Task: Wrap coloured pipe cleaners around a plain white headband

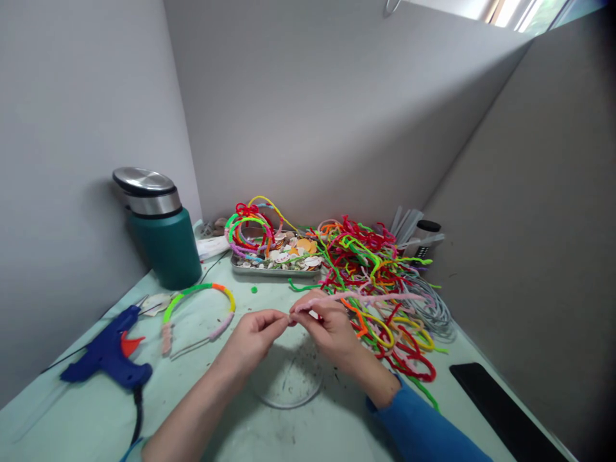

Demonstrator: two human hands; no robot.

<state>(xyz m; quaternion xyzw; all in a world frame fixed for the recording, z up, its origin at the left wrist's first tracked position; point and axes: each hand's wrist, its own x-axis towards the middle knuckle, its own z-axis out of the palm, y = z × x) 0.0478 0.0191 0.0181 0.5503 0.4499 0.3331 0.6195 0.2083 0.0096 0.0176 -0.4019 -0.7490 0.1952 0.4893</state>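
A pale pink pipe cleaner (380,298) runs from between the closed fingers of my right hand (334,330) out to the right. My left hand (257,337) is closed in a pinch, its fingertips meeting those of my right hand; what lies between them is too small to make out. Below both hands a thin grey wire hoop (289,406) curves over the tabletop, its upper part hidden by the hands. Left of them lies another hoop (192,289), partly wrapped in green, orange, yellow, lilac and peach, with a bare wire end.
A blue glue gun (108,353) and a teal bottle (166,244) stand to the left. A metal tin (276,272) holds buttons, with wrapped hoops on top. Tangled pipe cleaners (356,256) and grey wire coils (440,314) fill the right, near a black flat object (500,404). Walls enclose the table.
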